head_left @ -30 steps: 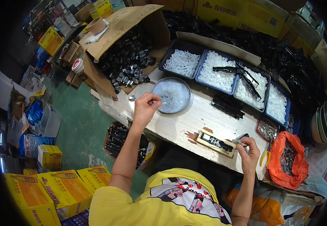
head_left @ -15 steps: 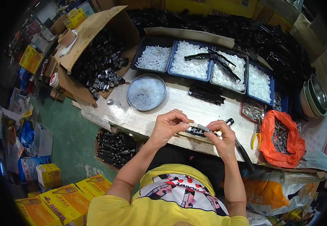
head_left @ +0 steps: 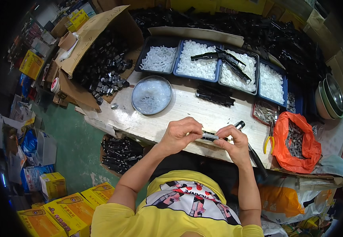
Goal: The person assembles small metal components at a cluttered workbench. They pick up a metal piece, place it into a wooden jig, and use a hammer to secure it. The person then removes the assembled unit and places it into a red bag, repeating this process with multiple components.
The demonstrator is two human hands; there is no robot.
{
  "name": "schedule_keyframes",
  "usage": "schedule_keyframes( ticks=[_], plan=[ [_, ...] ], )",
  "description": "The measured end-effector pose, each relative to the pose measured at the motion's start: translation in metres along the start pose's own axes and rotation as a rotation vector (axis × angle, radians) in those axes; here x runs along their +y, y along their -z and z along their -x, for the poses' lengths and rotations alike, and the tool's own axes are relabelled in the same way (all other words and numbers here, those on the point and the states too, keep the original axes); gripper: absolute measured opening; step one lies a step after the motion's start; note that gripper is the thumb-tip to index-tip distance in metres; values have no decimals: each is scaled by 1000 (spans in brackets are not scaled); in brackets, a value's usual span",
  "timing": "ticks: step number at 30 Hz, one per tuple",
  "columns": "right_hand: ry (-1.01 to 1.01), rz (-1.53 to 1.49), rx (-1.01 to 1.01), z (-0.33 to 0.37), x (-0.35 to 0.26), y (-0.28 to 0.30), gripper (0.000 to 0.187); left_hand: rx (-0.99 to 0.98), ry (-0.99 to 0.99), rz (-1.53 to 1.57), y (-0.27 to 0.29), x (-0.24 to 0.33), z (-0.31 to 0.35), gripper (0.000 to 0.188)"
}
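At the table's near edge my left hand (head_left: 181,136) and my right hand (head_left: 234,144) face each other, fingertips pinched on the two ends of a small grey-white piece (head_left: 209,136). Its exact kind is too small to make out. Just beneath it lies a black part (head_left: 208,139), partly hidden by my fingers. Beside my right hand, a tool with a long black handle (head_left: 257,161) leans over the table edge, its shiny round end close to my knuckles.
Beyond my hands are a round dish of clear plastic pieces (head_left: 152,112), black strips (head_left: 215,96) and trays of white plastic parts (head_left: 158,72). At right lie yellow-handled pliers (head_left: 273,145) and an orange bag (head_left: 315,148). A cardboard box (head_left: 85,49) of metallic pieces stands at left.
My hands have come together: the small white bit at my left fingertips and the grey piece in my right hand now meet end to end.
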State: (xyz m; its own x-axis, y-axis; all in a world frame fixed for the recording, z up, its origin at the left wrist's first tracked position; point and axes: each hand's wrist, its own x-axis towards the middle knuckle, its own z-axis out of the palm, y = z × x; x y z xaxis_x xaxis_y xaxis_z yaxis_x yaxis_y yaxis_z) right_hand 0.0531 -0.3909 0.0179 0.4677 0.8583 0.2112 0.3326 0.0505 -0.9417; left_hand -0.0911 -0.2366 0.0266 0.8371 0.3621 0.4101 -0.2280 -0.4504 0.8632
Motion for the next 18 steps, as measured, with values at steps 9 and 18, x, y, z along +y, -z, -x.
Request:
schedule_keyframes(
  ticks=[9, 18],
  plan=[
    [61, 223, 27, 10, -5, 10, 21, -77, -23, 28, -19, -10, 1, 16],
    [-72, 413, 97, 32, 16, 28, 20, -16, 83, -374, -40, -38, 17, 25]
  ],
)
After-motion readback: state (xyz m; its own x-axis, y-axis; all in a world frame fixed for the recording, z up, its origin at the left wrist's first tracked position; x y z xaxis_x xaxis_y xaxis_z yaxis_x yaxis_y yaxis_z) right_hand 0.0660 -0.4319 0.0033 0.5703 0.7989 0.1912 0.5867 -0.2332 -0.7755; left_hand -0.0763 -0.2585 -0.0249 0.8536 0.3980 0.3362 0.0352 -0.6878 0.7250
